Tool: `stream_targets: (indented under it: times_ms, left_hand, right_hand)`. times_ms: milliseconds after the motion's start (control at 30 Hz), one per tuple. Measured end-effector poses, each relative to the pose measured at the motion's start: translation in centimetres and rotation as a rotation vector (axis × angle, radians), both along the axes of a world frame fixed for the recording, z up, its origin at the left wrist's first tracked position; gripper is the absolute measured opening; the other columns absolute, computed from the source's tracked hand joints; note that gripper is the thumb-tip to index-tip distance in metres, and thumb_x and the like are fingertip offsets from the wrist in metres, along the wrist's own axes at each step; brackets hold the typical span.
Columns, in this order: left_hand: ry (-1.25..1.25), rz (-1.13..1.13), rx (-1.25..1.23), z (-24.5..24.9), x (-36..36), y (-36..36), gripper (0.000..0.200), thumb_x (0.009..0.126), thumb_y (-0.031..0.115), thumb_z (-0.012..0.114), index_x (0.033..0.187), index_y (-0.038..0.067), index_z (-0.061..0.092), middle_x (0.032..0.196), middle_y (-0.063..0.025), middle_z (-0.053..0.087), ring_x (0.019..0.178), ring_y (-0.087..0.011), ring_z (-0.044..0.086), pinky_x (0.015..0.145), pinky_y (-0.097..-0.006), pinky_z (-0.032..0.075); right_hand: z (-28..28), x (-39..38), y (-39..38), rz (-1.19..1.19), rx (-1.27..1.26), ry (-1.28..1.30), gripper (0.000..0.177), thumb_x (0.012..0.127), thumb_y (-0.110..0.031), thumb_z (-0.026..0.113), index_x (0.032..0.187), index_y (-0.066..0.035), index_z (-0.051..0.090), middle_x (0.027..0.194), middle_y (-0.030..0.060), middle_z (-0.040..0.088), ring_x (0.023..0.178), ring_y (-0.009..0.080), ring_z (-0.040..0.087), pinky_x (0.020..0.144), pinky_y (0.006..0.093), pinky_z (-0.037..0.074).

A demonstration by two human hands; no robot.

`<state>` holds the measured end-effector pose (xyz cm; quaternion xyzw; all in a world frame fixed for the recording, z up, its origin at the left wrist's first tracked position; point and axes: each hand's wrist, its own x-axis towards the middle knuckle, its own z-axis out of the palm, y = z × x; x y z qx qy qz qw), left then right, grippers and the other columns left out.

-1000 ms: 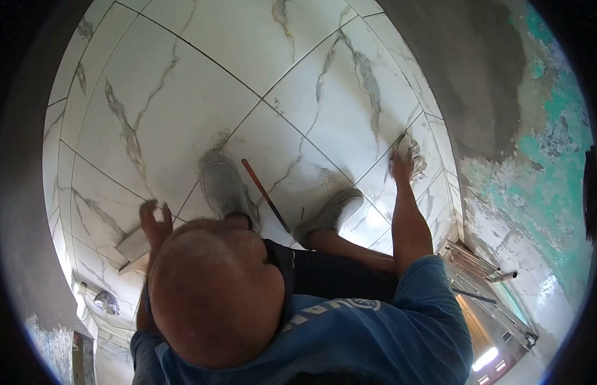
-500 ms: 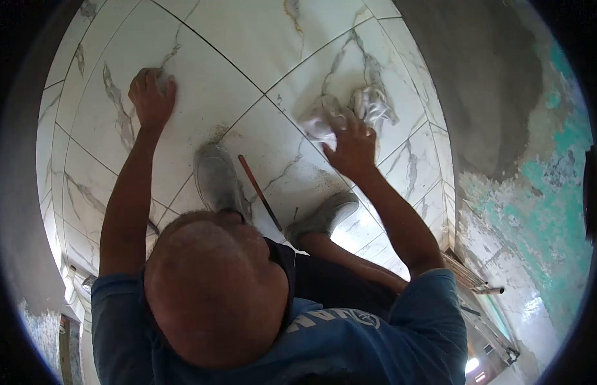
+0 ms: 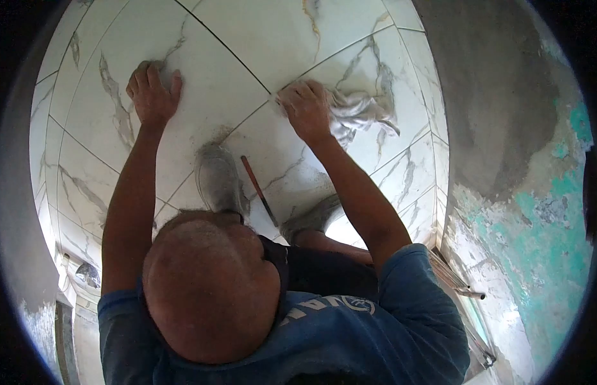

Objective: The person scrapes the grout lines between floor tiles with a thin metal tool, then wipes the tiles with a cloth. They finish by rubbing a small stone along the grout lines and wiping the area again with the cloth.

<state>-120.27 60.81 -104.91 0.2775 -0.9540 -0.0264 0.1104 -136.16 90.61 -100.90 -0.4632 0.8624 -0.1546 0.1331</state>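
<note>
My right hand [image 3: 306, 109] is closed on a white cloth [image 3: 361, 112], pressing it to the marble-look floor tile near where the joints cross. The rest of the cloth trails in folds to the right. On the tile at the left, my left hand [image 3: 153, 93] rests with its thumb spread from the bent fingers, and I see nothing held in it. Below and between the hands, a thin stick-like tool [image 3: 259, 189], reddish at one end and dark toward the other, lies between my dusty grey shoes [image 3: 218, 176].
White grey-veined tiles [image 3: 221, 25] with dark joints spread around me. Sandy grit lies by the shoes. At the right stands a wall [image 3: 497, 96] of grey plaster and peeling green paint. Thin metal rods or tubes [image 3: 455, 282] lean at its foot.
My right hand has swept left and slightly up across the tile, drawing the cloth out behind it. My left hand stays in about the same place.
</note>
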Motion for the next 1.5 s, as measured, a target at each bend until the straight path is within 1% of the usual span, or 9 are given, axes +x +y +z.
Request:
stream_targets:
  times_ms: [133, 333, 400, 600, 733, 933, 1033, 1200, 1500]
  left_hand:
    - [0.022, 0.026, 0.013, 0.0, -0.2, 0.0, 0.046, 0.081, 0.038, 0.064, 0.110, 0.005, 0.051, 0.118, -0.0144, 0.048, 0.109, -0.0329, 0.046, 0.093, -0.0478, 0.034]
    - [-0.034, 0.019, -0.007, -0.4, 0.2, 0.4, 0.047, 0.081, 0.039, 0.064, 0.110, 0.005, 0.052, 0.120, -0.0143, 0.047, 0.110, -0.0330, 0.045, 0.093, -0.0478, 0.034]
    - [-0.021, 0.028, -0.027, -0.4, -0.1, -0.2, 0.048, 0.081, 0.040, 0.064, 0.111, 0.005, 0.052, 0.120, -0.0143, 0.047, 0.111, -0.0330, 0.045, 0.094, -0.0478, 0.034]
    - [-0.081, 0.055, 0.005, 0.1, -0.3, 0.3, 0.049, 0.081, 0.040, 0.063, 0.113, 0.004, 0.051, 0.120, -0.0144, 0.047, 0.111, -0.0329, 0.045, 0.094, -0.0482, 0.033]
    - [-0.031, 0.038, 0.004, 0.2, -0.4, 0.0, 0.049, 0.081, 0.040, 0.062, 0.113, 0.004, 0.050, 0.119, -0.0148, 0.047, 0.111, -0.0334, 0.045, 0.094, -0.0483, 0.034]
    - [-0.074, 0.043, 0.022, 0.1, 0.0, 0.5, 0.052, 0.083, 0.040, 0.062, 0.115, 0.002, 0.049, 0.121, -0.0162, 0.046, 0.114, -0.0346, 0.043, 0.096, -0.0492, 0.032]
    - [-0.046, 0.038, 0.035, 0.0, -0.1, -0.2, 0.055, 0.084, 0.041, 0.061, 0.118, 0.001, 0.048, 0.123, -0.0174, 0.046, 0.115, -0.0355, 0.043, 0.097, -0.0504, 0.032]
    - [-0.072, 0.037, 0.011, 0.0, -0.1, 0.1, 0.050, 0.082, 0.039, 0.063, 0.113, 0.003, 0.050, 0.120, -0.0152, 0.046, 0.113, -0.0333, 0.044, 0.095, -0.0478, 0.033]
    - [-0.094, 0.067, 0.081, 0.1, -0.1, 0.3, 0.055, 0.083, 0.041, 0.061, 0.120, 0.003, 0.048, 0.125, -0.0164, 0.044, 0.118, -0.0336, 0.041, 0.100, -0.0493, 0.030]
  right_hand:
    - [-1.1, 1.2, 4.1, -0.100, -0.118, -0.113, 0.011, 0.076, -0.013, 0.067, 0.087, -0.010, 0.068, 0.095, 0.0080, 0.060, 0.097, 0.0299, 0.049, 0.084, 0.0435, 0.041]
    - [-0.1, -0.2, 0.2, -0.152, -0.131, -0.046, 0.013, 0.074, -0.011, 0.067, 0.087, -0.011, 0.068, 0.092, 0.0045, 0.061, 0.095, 0.0292, 0.051, 0.083, 0.0422, 0.042]
    - [-1.1, 0.7, 2.7, -0.075, -0.008, 0.009, 0.013, 0.076, -0.020, 0.067, 0.089, -0.018, 0.067, 0.097, -0.0009, 0.060, 0.100, 0.0259, 0.049, 0.084, 0.0435, 0.040]
    - [-0.1, -0.5, -0.5, -0.087, -0.029, 0.033, 0.013, 0.078, -0.020, 0.067, 0.091, -0.018, 0.068, 0.097, -0.0008, 0.060, 0.102, 0.0252, 0.050, 0.088, 0.0450, 0.040]
    - [-0.5, 0.8, 2.5, -0.011, -0.060, 0.027, 0.023, 0.075, -0.019, 0.066, 0.098, -0.018, 0.066, 0.103, -0.0018, 0.060, 0.104, 0.0235, 0.049, 0.090, 0.0424, 0.040]
    - [-1.0, -0.3, 0.1, -0.044, -0.106, 0.107, 0.019, 0.072, -0.018, 0.067, 0.091, -0.015, 0.065, 0.101, -0.0019, 0.060, 0.098, 0.0239, 0.053, 0.084, 0.0442, 0.043]
    - [-0.8, 0.5, 2.9, 0.060, -0.078, 0.107, 0.021, 0.072, -0.017, 0.066, 0.093, -0.014, 0.064, 0.100, -0.0003, 0.059, 0.098, 0.0251, 0.052, 0.084, 0.0442, 0.042]
    - [-0.4, -1.9, -0.5, 0.071, -0.078, 0.135, 0.018, 0.074, -0.017, 0.066, 0.092, -0.015, 0.065, 0.102, 0.0016, 0.061, 0.101, 0.0273, 0.053, 0.085, 0.0438, 0.042]
    - [-0.1, -2.2, 0.0, 0.257, 0.022, 0.147, 0.024, 0.073, -0.018, 0.062, 0.097, -0.013, 0.066, 0.103, 0.0005, 0.060, 0.102, 0.0238, 0.051, 0.086, 0.0428, 0.043]
